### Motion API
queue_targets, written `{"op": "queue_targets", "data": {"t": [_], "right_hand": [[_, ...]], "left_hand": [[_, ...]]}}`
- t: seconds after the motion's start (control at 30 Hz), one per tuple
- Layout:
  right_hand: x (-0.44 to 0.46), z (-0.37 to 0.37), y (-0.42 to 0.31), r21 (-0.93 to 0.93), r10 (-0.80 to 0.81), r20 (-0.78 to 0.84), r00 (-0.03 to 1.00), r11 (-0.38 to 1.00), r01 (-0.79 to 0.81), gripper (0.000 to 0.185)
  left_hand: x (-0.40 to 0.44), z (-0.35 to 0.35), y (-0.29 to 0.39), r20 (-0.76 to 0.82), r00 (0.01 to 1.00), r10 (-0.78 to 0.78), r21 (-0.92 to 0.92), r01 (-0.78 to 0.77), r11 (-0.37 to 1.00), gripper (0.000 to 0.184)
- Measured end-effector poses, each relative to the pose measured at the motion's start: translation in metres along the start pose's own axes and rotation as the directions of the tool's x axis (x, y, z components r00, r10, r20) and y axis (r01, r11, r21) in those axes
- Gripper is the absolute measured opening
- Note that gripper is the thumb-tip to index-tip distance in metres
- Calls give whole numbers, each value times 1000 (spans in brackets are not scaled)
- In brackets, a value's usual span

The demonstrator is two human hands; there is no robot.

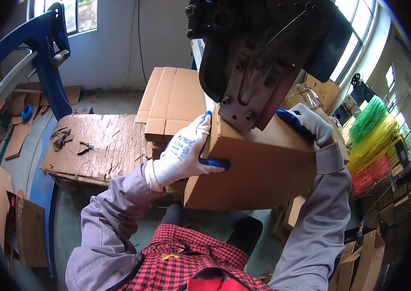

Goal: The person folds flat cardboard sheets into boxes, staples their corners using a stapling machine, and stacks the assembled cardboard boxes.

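A brown cardboard box (259, 167) is held tilted in front of me, right under a dark metal machine head (259, 72) whose lower plate hides part of the box's top. My left hand (186, 151), in a white glove with blue fingertips, grips the box's left edge, thumb on the near face and fingers along the side. On the far right, my right hand (311, 125) in a matching glove is wrapped over the upper edge. Its fingertips are partly hidden.
Flattened cartons (174, 104) are stacked left of the box. Beside them, pliers (85, 148) and a dark rag-like bundle (61, 138) lie on a cardboard-covered surface (103, 162). A blue metal frame (52, 63) stands at left; green, yellow and red strands (373, 140) hang at right.
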State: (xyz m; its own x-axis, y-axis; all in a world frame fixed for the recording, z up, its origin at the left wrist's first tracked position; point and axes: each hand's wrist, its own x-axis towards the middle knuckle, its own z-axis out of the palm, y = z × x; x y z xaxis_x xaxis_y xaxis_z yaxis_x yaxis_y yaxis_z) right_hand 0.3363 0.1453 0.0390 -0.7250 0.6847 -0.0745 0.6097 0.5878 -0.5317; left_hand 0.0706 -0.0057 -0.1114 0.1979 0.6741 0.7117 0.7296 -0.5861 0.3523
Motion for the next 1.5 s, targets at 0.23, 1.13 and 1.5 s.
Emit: {"op": "queue_targets", "data": {"t": [0.23,1.13,1.5], "right_hand": [[15,-3,56,-16,-73,-114,991,997,72,45],[16,9,6,33,-133,38,990,991,132,38],[29,27,6,-87,-175,-128,976,983,164,40]], "left_hand": [[3,0,-2,29,999,-14,73,12,997,103],[-27,-23,-3,-39,990,-136,-203,126,971,100],[-38,-26,-23,-5,986,-168,-260,161,952,101]]}}
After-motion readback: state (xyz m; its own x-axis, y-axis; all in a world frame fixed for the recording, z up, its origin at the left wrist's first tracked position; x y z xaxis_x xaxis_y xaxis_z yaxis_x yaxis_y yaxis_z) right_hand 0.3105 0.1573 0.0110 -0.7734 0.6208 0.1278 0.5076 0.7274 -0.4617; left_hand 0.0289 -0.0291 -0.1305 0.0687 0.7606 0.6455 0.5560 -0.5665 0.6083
